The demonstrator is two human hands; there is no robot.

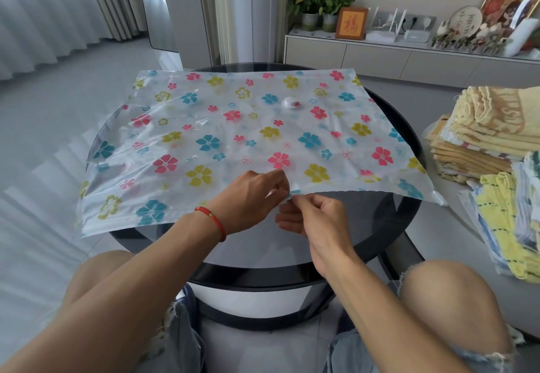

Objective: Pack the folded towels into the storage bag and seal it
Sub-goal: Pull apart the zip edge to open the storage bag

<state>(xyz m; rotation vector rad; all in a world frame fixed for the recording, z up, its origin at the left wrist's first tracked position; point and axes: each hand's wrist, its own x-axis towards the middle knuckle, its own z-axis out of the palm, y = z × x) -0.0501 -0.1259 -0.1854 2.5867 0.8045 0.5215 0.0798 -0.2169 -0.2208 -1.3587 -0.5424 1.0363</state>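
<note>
1. Both hands pinch the near edge of the floral vacuum storage bag (233, 127): left hand (251, 194), right hand (309, 217).
2. Opening the mouth looks like the step in hand; next, spread it wide.
3. Folded towels (479, 136) wait stacked to the right, off the round glass worktop (388, 226); nothing blocks them.

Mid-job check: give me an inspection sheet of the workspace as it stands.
Surface: round dark glass table, mostly covered by the bag.
Job's things: floral storage bag lying flat, white valve up, no towels inside; folded towels stacked to the right, off the table.
Clutter: nothing seen on the table.
Grippers: left hand and right hand both pinch the bag's near edge at its middle.
Cables: nothing seen near the work.
Surroundings: curtains, low cabinet with potted plants, frames, small devices.
</note>
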